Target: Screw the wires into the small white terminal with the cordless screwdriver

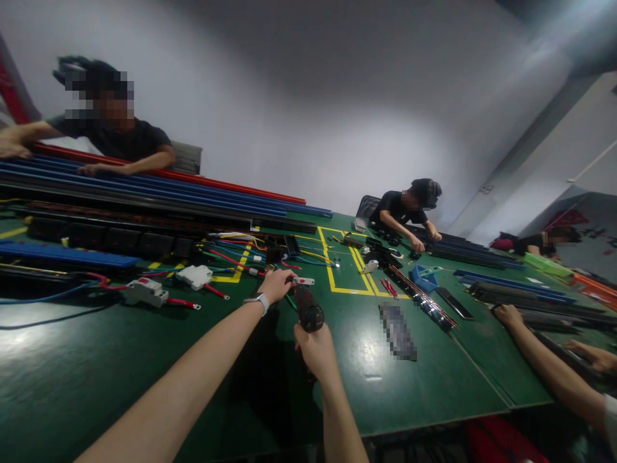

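Note:
My right hand (318, 350) is wrapped around the grip of a dark cordless drill (309, 310), which points away from me. Close to the drill's front end, my left hand (276, 286) is closed on a small white circuit breaker (305, 281) with a red mark. The drill and my fingers hide much of that breaker, and the drill's tip is out of sight. Red and blue wires (241, 263) lie just beyond my left hand. Farther left rest a grey-white breaker (145, 292) with red leads and another white breaker (194, 277).
Long blue and red rails (193, 186) line the far left of the green table (366, 399). Yellow tape (351, 291) marks rectangles mid-table. To the right are a blue bin (425, 278), a phone-like slab (398, 331) and a co-worker's hand (508, 315). Other people sit opposite.

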`<state>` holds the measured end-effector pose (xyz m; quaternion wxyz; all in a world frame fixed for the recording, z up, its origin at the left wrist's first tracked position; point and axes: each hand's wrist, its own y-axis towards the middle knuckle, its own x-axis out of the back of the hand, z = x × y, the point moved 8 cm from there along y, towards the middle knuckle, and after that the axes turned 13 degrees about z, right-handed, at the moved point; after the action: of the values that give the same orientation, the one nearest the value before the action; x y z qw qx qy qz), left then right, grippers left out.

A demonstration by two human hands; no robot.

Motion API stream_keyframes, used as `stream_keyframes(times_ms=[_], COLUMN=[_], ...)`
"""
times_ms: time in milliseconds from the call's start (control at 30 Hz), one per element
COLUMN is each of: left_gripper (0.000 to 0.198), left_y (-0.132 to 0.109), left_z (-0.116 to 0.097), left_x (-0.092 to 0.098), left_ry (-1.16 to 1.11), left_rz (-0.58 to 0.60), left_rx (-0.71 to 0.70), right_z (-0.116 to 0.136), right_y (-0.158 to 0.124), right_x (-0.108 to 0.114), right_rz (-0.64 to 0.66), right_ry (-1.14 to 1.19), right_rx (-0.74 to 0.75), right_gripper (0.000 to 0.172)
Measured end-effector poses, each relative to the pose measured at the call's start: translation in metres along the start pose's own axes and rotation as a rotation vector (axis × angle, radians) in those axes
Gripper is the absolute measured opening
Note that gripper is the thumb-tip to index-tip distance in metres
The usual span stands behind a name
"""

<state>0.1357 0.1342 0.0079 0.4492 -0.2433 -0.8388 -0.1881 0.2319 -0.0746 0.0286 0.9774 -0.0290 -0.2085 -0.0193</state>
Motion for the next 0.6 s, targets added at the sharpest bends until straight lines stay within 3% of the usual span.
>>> stream_keyframes(times_ms=[600], left_gripper=[0.026], left_y=[-0.0063], left_z=[-0.0062], left_x=[0.0063], left_ry=[-0.017], left_rz=[0.015], left_rx=[0.004], right_z=[0.0008], right_y=[-0.0002], right_x=[0.0008], right_rz=[-0.001], right_ry=[0.007], right_rx=[-0.007], right_gripper=[0.013])
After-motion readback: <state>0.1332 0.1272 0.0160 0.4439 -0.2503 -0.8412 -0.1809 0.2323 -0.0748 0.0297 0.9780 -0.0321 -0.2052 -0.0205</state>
